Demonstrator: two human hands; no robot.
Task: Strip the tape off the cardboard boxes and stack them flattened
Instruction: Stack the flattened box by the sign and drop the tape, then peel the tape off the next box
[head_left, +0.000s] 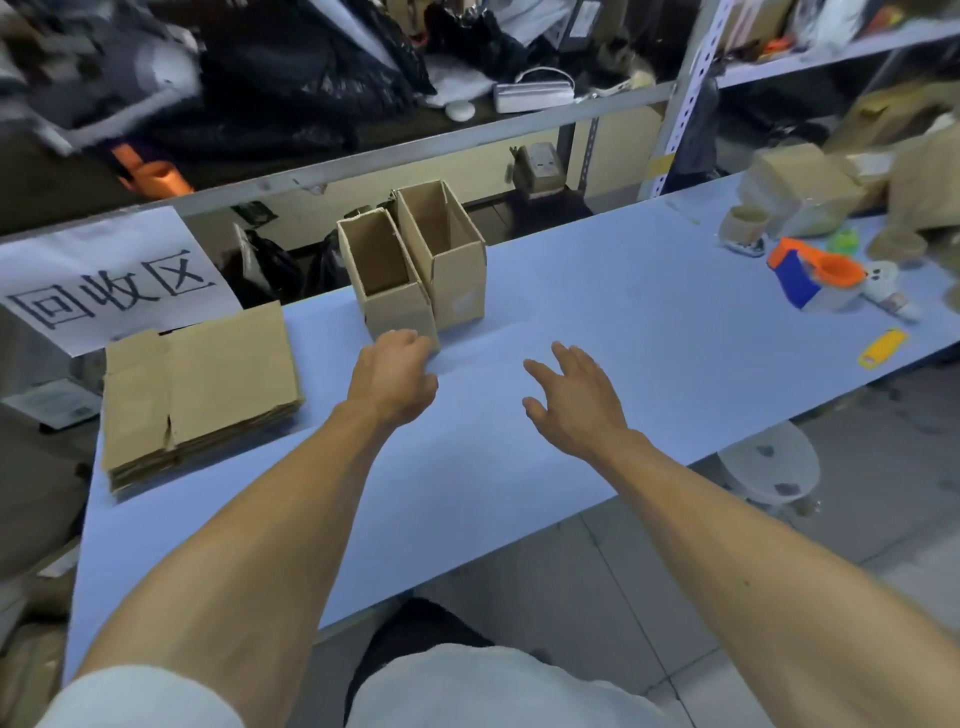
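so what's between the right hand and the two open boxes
Nothing: the head view shows only bare blue table between the right hand and the two open boxes. The left hand already touches the nearer box.

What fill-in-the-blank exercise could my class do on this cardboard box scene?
1. ____ open boxes stand on the blue table.
2. The flattened stack lies to the ____ of the smaller box.
3. The ____ hand touches that box; the right hand holds nothing.

Answers: two; left; left
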